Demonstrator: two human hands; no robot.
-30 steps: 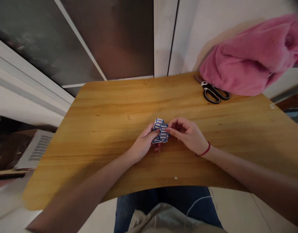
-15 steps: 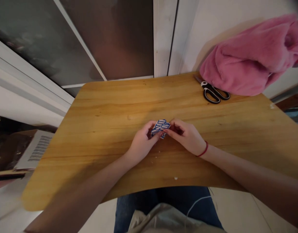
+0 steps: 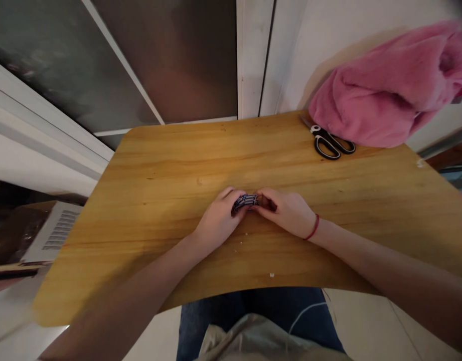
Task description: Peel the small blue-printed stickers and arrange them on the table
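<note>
Between my hands, above the middle of the wooden table (image 3: 170, 170), is a small blue-and-white patterned piece (image 3: 247, 200). Whether it is paper or cloth I cannot make out. My left hand (image 3: 218, 218) pinches its left side, thumb in front and fingers behind. At its right end, the thumb and fingertips of my right hand (image 3: 289, 213) close on the edge. Fingers cover part of the piece, and it looks narrow and curved from here. A red band circles my right wrist.
Black-handled scissors (image 3: 330, 143) lie at the table's back right, against a pink plush cloth bundle (image 3: 377, 95). Tiny white scraps (image 3: 272, 275) dot the tabletop near its front edge. An open cardboard box (image 3: 52, 230) stands left of the table. Dark-paned doors (image 3: 170, 55) rise behind.
The patterned piece showed a broader face before and now appears narrower and more curved. My right hand has shifted slightly left, and my left fingers cover more of the piece.
</note>
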